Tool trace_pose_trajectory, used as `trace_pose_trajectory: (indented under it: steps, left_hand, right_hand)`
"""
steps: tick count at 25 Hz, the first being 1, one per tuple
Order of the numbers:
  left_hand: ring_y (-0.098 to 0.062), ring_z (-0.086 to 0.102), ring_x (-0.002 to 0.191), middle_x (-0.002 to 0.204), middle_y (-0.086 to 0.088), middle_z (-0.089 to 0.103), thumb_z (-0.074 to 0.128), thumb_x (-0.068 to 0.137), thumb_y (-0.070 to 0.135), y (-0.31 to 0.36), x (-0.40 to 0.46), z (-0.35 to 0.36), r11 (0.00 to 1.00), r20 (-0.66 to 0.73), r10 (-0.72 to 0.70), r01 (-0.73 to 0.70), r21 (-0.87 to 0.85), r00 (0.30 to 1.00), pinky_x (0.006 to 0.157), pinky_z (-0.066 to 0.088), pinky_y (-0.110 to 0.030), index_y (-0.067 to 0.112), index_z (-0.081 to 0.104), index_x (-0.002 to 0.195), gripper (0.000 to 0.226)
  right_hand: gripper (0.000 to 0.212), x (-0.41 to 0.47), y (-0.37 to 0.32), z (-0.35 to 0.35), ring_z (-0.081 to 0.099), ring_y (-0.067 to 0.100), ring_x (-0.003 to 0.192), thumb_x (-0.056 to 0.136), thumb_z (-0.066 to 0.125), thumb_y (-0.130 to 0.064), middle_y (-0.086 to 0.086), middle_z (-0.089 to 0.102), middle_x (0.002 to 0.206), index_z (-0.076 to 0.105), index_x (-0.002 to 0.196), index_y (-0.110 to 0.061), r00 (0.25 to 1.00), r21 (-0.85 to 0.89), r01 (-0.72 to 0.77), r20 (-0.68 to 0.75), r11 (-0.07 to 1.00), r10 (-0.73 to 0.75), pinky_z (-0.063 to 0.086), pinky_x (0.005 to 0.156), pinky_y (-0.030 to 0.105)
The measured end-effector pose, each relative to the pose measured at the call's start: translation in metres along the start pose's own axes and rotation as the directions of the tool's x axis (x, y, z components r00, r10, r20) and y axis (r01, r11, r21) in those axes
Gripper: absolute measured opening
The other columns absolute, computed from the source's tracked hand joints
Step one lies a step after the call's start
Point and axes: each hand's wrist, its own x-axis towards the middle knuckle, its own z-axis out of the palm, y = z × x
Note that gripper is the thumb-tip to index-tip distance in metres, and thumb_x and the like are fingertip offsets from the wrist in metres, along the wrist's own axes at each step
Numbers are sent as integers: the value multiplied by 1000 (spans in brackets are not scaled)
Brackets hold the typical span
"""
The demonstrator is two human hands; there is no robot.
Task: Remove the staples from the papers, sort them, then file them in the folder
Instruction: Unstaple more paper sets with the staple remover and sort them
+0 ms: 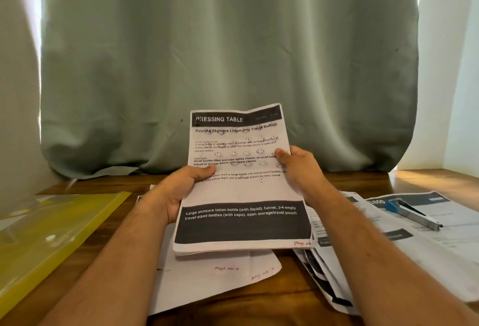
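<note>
I hold a stack of printed papers (241, 191) upright above the wooden table, its top sheet headed "DRESSING TABLE". My left hand (181, 191) grips the stack's left edge, thumb on the front. On the right edge my right hand (300, 170) grips it the same way. A translucent yellow folder (49, 237) lies flat at the left. At the right, a blue-handled staple remover (412, 214) rests on loose sheets. No staple is visible on the stack.
Loose sheets (215, 274) marked with handwritten page numbers lie under the stack, and more printed pages (427, 242) spread across the right of the table (293, 297). A grey-green curtain (228, 53) hangs behind the table's far edge.
</note>
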Motion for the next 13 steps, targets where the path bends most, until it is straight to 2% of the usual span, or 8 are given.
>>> trace_pose_trajectory:
  steps: [1, 3, 5, 9, 11, 13]
  left_hand:
    - [-37, 75, 86, 116, -20, 72, 54, 99, 15, -2, 0, -1, 999, 3, -31, 31, 19, 1000, 67, 63, -50, 9, 64, 123, 27]
    - [-37, 75, 85, 117, -21, 72, 58, 97, 16, -6, 0, -3, 992, 3, -104, 103, 77, 995, 67, 63, -49, 10, 63, 126, 31]
    - [-37, 75, 86, 117, -20, 72, 61, 94, 17, -10, 0, -3, 978, 4, -163, 161, 135, 987, 70, 63, -48, 11, 63, 128, 35]
    - [-37, 74, 93, 118, -19, 72, 68, 90, 21, -14, -1, -4, 951, -2, -243, 239, 197, 970, 73, 62, -47, 13, 63, 129, 41]
    - [-37, 74, 93, 119, -19, 71, 70, 87, 21, -15, -2, -5, 942, 9, -265, 257, 216, 964, 77, 61, -48, 12, 63, 130, 45]
    - [-37, 74, 93, 119, -19, 71, 71, 84, 21, -16, -3, -4, 935, 20, -276, 264, 239, 961, 81, 60, -48, 11, 63, 130, 47]
  right_hand:
    - [23, -1, -2, -3, 75, 23, 68, 100, 56, -35, 8, 77, 86, 65, 101, -14, 996, -30, -88, 30, 996, 89, 59, 60, 32]
    - [36, -2, -3, -9, 75, 32, 75, 96, 56, -48, 9, 77, 87, 65, 105, -14, 967, -105, -238, 62, 966, 246, 61, 76, 45]
    - [42, -1, -2, -11, 75, 33, 79, 95, 54, -52, 9, 77, 89, 65, 106, -13, 958, -157, -282, 10, 946, 288, 58, 85, 51]
    - [41, 0, 1, -11, 74, 28, 75, 97, 52, -51, 10, 75, 90, 62, 104, -11, 941, -265, -339, -95, 903, 325, 60, 84, 44]
    - [39, -1, 2, -12, 75, 30, 76, 96, 56, -48, 10, 76, 88, 61, 105, -11, 927, -224, -375, -92, 900, 363, 60, 83, 49]
    - [38, 3, 7, -15, 75, 32, 81, 96, 59, -44, 10, 77, 88, 63, 108, -9, 930, -90, -365, -90, 927, 357, 60, 82, 48]
